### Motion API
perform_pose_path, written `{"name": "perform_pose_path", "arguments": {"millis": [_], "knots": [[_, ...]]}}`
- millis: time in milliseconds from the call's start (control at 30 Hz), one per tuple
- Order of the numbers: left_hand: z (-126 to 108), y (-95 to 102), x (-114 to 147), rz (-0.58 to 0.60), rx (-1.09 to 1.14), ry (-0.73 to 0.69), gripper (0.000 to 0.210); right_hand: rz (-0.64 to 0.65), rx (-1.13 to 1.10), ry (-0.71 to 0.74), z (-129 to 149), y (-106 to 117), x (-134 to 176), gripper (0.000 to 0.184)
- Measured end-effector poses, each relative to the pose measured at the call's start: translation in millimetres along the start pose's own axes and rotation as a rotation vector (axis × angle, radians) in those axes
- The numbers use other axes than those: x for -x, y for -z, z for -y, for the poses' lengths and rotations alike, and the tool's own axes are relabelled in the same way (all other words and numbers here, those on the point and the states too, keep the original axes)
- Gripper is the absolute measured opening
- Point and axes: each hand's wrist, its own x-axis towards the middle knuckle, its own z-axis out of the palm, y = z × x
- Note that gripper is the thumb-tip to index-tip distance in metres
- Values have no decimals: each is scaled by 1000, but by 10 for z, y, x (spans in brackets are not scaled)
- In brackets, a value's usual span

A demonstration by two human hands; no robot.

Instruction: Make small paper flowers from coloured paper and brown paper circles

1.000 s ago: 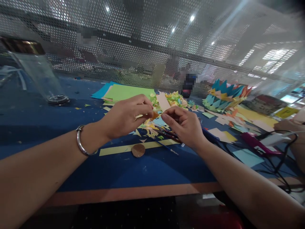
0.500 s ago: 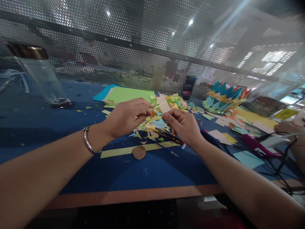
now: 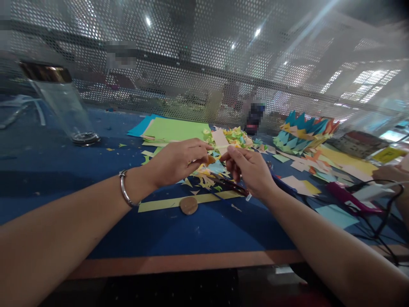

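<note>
L hand (image 3: 180, 158): we're palm-down above the scraps, fingers bent; grip narrow, tips turned from us, so can't tell if it's holding anything.
R hand (image 3: 251, 168): we've thumb against index, other fingers curled under; grip narrow, looks pinched on the end of a thin pale strip (image 3: 220, 147).
Strip's place: right btwn our two hands, in front of the R thumb; far end meets L fingertips, can't tell if it's gripped there.
Strip's long axis: crosswise, approx level, L to R, so it lies to the L of our R grip; R hand's the nearer, by the look of it.
Orange piece (image 3: 211, 160): just beside L fingertips, inner side, lower than the strip; L hand's nearer than R. Held or lying loose, can't tell.
Pink piece (image 3: 219, 137): just past the strip in our view, long axis slanting away & a bit L, so it crosses the strip's line.
Yellow strip (image 3: 159, 204): flat on the bench (image 3: 223, 234), our side of both hands, also running L–R; brown disc (image 3: 188, 205) sits on it.
Scissors (image 3: 235, 187): dark red handles near R hand, blades toward the scraps, partly hidden.
Co-worker's hand (image 3: 391, 174): far R edge, well apart from ours.
</note>
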Motion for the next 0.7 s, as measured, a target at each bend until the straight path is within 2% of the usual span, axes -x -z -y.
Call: {"name": "perform_pose_path", "arguments": {"millis": [100, 267, 367, 500, 700], "knots": [[19, -31, 6, -13, -34, -32, 21, 2, -63, -14, 7, -6, -5, 47], [21, -51, 20, 16, -64, -51, 22, -27, -28, -26, 2, -6, -9, 39], [29, -53, 24, -25, -30, -37, 20, -23, 23, -15, 9, 1, -1, 33], [33, -61, 12, -115, 31, -56, 16, 78, 165, 15, 49, -2, 34, 35], [-15, -59, -7, -72, 40, -69, 18, 152, 259, 71, 100, -9, 71, 37]]}}
